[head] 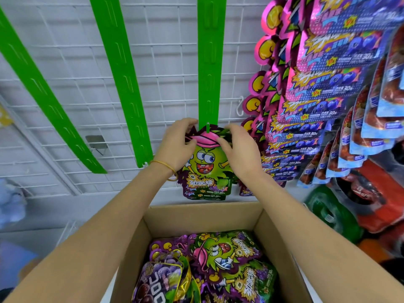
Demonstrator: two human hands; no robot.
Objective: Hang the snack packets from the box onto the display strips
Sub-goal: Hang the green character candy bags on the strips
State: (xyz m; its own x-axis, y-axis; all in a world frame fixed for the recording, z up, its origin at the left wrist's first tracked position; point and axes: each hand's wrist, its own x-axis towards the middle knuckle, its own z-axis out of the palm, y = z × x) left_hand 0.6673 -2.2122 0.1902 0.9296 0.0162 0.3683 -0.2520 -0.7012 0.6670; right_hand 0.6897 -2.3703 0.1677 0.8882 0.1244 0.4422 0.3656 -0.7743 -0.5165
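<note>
A: Both hands up at the bottom of the middle green strip (pixel 210 62), pinching one snack packet (pixel 205 165) by its top edge. Left hand (pixel 178 145) on the left corner, right hand (pixel 239 149) on the right corner, thumbs in front, fingers curled behind.

B: Close together, then?

A: Near each other, not touching, each clamped on the packet. Green tab of the strip poking up through the packet's top, right at twelve o'clock from the cartoon face.

B: And the box (pixel 203 217)?

A: Open cardboard, down at six o'clock from the hands, between the forearms. More packets (pixel 220 252) heaped inside, lying flat and overlapping, purple and green.

B: Anything else on the wall?

A: Two more green strips (pixel 119 68) at ten o'clock, bare, slanting across the white wire grid (pixel 161 51). Over at two o'clock, a full column of pink and blue packets (pixel 317 84), overlapped like shingles. Red packets (pixel 371 119) further right, at three o'clock. Yellow band (pixel 164 164) round the left wrist
</note>
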